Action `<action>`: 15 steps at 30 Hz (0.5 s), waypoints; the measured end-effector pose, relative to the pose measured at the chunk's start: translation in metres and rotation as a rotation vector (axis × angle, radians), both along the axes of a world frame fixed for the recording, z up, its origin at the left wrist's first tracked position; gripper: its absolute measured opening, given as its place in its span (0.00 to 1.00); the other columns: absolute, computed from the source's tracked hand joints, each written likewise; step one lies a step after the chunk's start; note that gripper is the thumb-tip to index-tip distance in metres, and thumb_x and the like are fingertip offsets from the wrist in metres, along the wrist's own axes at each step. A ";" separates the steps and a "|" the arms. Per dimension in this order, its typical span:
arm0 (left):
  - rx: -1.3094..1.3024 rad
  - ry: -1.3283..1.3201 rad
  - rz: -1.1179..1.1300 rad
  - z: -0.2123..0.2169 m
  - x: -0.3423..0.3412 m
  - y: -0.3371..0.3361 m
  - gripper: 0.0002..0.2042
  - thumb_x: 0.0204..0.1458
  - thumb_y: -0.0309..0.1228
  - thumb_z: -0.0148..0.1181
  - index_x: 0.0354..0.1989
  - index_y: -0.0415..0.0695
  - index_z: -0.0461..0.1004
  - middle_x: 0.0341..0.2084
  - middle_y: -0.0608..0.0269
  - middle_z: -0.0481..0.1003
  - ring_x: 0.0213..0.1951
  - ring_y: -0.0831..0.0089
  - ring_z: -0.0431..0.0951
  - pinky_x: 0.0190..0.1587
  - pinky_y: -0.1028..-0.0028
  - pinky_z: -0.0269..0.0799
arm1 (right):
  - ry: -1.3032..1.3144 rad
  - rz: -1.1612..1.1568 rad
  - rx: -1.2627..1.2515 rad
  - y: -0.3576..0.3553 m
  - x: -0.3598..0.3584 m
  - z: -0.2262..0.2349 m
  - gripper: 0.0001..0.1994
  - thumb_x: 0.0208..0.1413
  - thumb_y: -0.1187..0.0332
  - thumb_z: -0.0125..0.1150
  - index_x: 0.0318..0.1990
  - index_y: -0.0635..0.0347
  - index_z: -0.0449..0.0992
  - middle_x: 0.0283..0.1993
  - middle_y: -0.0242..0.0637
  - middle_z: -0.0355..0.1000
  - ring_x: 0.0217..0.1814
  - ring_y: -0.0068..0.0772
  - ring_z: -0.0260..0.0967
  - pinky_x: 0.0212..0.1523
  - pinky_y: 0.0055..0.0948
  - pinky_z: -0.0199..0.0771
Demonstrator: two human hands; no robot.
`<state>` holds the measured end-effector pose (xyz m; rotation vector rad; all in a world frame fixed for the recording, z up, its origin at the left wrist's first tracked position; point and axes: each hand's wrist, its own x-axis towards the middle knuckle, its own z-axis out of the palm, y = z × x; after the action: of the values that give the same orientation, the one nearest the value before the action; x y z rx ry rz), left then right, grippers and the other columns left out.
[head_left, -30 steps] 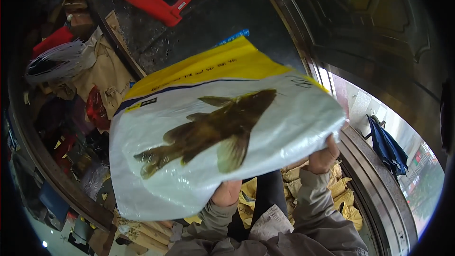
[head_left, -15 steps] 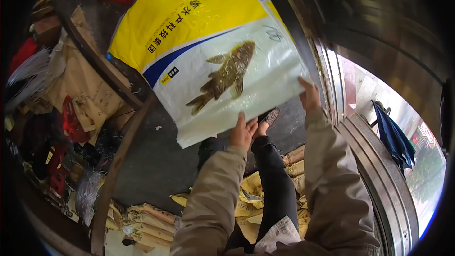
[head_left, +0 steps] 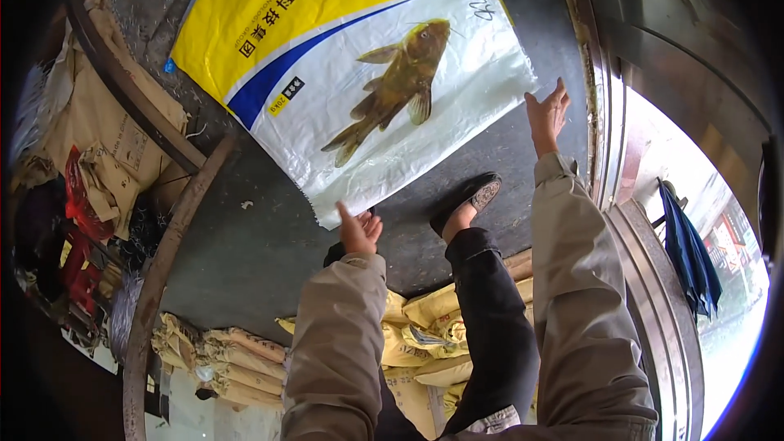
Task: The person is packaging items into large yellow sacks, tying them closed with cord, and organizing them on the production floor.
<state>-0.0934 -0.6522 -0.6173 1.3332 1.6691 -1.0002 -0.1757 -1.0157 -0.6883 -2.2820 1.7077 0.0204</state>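
A large flat plastic sack (head_left: 327,73), yellow above and white below with a blue band and a printed fish, lies over the dark floor in front of me. At its near left corner is my left hand (head_left: 358,233), thumb raised by the edge and the other fingers loosely bent, gripping nothing that I can see. My right hand (head_left: 550,118) is just off the sack's right corner, its fingers spread. The sack's far end runs out of view at the top.
A curved brown rail (head_left: 175,257) runs along the left, with crumpled brown paper sacks (head_left: 122,143) and a red plastic bag (head_left: 84,204) beyond it. Stacked yellow sacks (head_left: 437,327) lie near my legs. At right stand a metal door frame (head_left: 653,302) and a folded blue umbrella (head_left: 686,257).
The sack has gone from being held up by both hands to lying lower and farther left. Both hands have come off its edge; the right one has spread its fingers.
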 end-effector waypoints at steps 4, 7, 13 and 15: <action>0.019 -0.227 0.110 -0.014 0.022 0.032 0.26 0.47 0.51 0.48 0.46 0.42 0.61 0.36 0.57 0.69 0.37 0.67 0.71 0.40 0.69 0.69 | 0.065 0.397 -0.175 -0.014 0.023 -0.008 0.28 0.42 0.62 0.59 0.52 0.58 0.58 0.38 0.43 0.70 0.41 0.37 0.68 0.36 0.37 0.68; 0.050 -0.421 0.176 -0.029 0.030 0.053 0.21 0.49 0.44 0.52 0.45 0.44 0.62 0.35 0.60 0.69 0.37 0.69 0.71 0.40 0.71 0.69 | 0.086 0.408 0.109 -0.031 0.038 -0.015 0.21 0.44 0.63 0.57 0.47 0.58 0.64 0.34 0.42 0.71 0.37 0.37 0.69 0.35 0.35 0.67; 0.004 -0.531 0.008 -0.047 0.066 0.073 0.18 0.48 0.29 0.54 0.47 0.45 0.58 0.31 0.60 0.70 0.33 0.67 0.73 0.38 0.70 0.71 | -0.055 0.315 0.520 -0.040 0.032 -0.026 0.12 0.46 0.58 0.51 0.32 0.55 0.74 0.28 0.43 0.72 0.36 0.47 0.69 0.38 0.39 0.65; -0.003 -0.479 -0.014 -0.052 0.065 0.073 0.17 0.48 0.28 0.53 0.46 0.44 0.59 0.31 0.58 0.70 0.31 0.67 0.73 0.36 0.71 0.73 | -0.103 0.295 0.456 -0.045 0.038 -0.031 0.12 0.46 0.58 0.51 0.33 0.54 0.73 0.29 0.43 0.71 0.36 0.47 0.69 0.37 0.39 0.66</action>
<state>-0.0285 -0.5792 -0.6691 1.4470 1.2941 -0.6232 -0.1376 -1.0608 -0.7194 -2.1168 1.1564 0.3148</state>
